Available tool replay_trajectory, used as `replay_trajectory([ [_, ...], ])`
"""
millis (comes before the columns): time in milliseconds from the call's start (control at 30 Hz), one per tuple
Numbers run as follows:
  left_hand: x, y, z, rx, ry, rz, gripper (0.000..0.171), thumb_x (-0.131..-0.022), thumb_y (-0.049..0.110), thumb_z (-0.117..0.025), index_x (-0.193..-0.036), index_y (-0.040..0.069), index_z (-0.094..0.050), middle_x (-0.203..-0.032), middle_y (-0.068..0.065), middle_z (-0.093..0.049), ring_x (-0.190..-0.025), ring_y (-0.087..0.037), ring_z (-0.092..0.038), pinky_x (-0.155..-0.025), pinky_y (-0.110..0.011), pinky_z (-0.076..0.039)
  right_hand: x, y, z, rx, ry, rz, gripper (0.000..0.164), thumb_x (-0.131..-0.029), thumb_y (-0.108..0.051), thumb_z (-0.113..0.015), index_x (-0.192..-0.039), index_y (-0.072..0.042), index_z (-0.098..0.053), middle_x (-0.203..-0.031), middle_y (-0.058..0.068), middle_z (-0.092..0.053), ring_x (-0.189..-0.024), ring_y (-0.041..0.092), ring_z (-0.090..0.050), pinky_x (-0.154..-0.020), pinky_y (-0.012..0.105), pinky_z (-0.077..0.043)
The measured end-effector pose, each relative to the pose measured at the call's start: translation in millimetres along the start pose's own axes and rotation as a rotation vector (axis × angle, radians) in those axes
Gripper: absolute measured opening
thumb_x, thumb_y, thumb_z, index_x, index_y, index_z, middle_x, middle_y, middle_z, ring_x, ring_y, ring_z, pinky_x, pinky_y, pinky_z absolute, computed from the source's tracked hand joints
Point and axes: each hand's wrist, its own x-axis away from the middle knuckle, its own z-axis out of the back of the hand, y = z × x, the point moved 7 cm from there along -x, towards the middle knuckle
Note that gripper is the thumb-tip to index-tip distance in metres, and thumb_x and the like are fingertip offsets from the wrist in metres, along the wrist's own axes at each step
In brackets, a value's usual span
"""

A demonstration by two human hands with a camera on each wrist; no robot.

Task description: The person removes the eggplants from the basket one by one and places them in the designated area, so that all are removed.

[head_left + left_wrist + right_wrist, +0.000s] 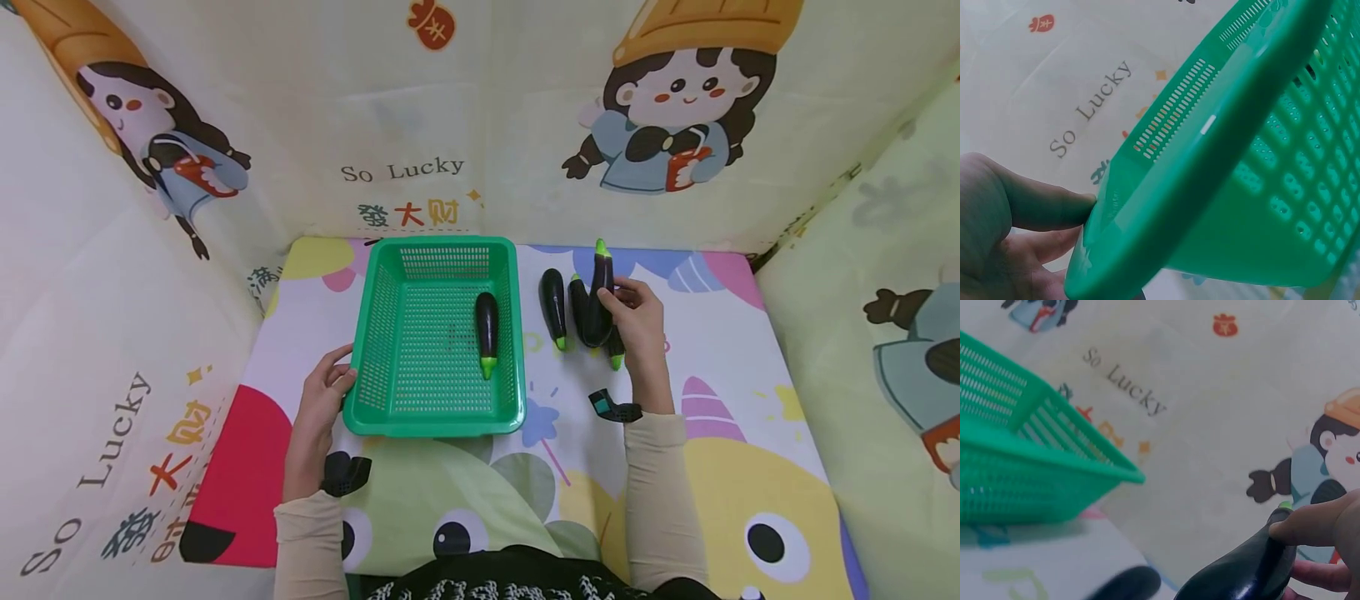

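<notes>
A green plastic basket [435, 428] stands on the table with one dark eggplant [487, 325] lying inside, towards its right wall. My left hand [321, 408] grips the basket's left rim, thumb on top and fingers below, as the left wrist view shows at the rim [1166, 212]. Right of the basket, my right hand [637, 321] pinches an eggplant [599, 292] between thumb and fingers, its green stem end pointing away. In the right wrist view that eggplant [1241, 569] appears lifted. Beneath and beside it lie more eggplants, one partly hidden by the held one and the hand.
A separate eggplant [552, 307] lies between the basket and the right hand. The patterned tablecloth [570, 517] covers the table. Printed cloth walls [525, 125] enclose the back and both sides. Dark wrist straps [615, 408] sit on both wrists.
</notes>
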Motion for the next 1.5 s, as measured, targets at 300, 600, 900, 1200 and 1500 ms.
replay_trajectory([
  [300, 0.4, 1.8, -0.1, -0.010, -0.002, -0.012, 0.053, -0.111, 0.026, -0.047, -0.163, 0.027, -0.036, -0.132, -0.007, -0.057, -0.101, -0.010, -0.058, -0.084, -0.023, -0.049, -10.6, 17.1, 40.7, 0.132, 0.058, -0.028, 0.047, -0.097, -0.024, -0.073, -0.139, -0.006, -0.064, -0.103, -0.010, -0.057, -0.094, 0.004, -0.054, -0.080, 0.017, -0.047],
  [600, 0.6, 0.4, 0.0, -0.012, -0.002, -0.012, 0.053, -0.111, 0.026, -0.048, -0.163, 0.026, -0.036, -0.130, -0.006, -0.058, -0.101, -0.011, -0.058, -0.084, -0.023, -0.049, -20.6, 31.3, 67.1, 0.238, 0.106, -0.048, 0.047, -0.097, -0.032, -0.071, -0.139, -0.010, -0.066, -0.105, -0.010, -0.056, -0.095, 0.006, -0.053, -0.074, 0.015, -0.048],
  [900, -0.2, -2.8, -0.5, -0.011, -0.006, -0.014, 0.054, -0.111, 0.026, -0.048, -0.163, 0.027, -0.035, -0.137, -0.011, -0.057, -0.105, -0.013, -0.058, -0.084, -0.024, -0.049, -33.1, 51.9, 85.6, 0.343, 0.125, -0.076, 0.050, -0.099, -0.037, -0.068, -0.142, -0.012, -0.065, -0.120, 0.002, -0.059, -0.092, 0.006, -0.055, -0.070, 0.014, -0.048],
  [1200, -0.6, -2.9, 0.0, -0.001, -0.007, -0.017, 0.053, -0.111, 0.025, -0.048, -0.163, 0.026, -0.036, -0.134, -0.009, -0.057, -0.102, -0.012, -0.059, -0.082, -0.023, -0.050, -50.9, 66.6, 92.7, 0.427, 0.086, -0.064, 0.052, -0.100, -0.037, -0.067, -0.143, -0.007, -0.063, -0.137, 0.020, -0.061, -0.092, 0.012, -0.057, -0.064, 0.010, -0.045],
  [1500, -2.3, -1.9, 0.9, 0.005, -0.010, -0.027, 0.054, -0.111, 0.025, -0.048, -0.163, 0.026, -0.036, -0.137, -0.011, -0.057, -0.101, -0.011, -0.060, -0.082, -0.023, -0.051, -64.1, 81.7, 90.1, 0.510, -0.002, -0.073, 0.055, -0.104, -0.038, -0.062, -0.146, -0.003, -0.058, -0.143, 0.027, -0.059, -0.114, 0.031, -0.059, -0.076, 0.020, -0.045],
])
